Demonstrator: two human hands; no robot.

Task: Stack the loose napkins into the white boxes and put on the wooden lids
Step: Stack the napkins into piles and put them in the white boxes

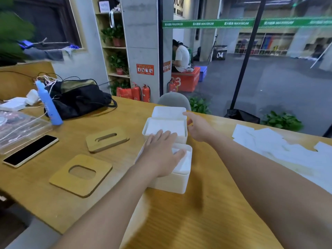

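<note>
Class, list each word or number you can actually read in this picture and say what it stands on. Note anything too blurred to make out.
"MAXIMUM", repeated: green banner
"04": black box
"MUM", cut off: wall sign
Partial "3": orange-red box
Red wall notices: too small to read
Banner's other characters: blurred

Boxes look like matt white plastic, lids smooth pale wood, table glossy woodgrain, napkins thin paper.
</note>
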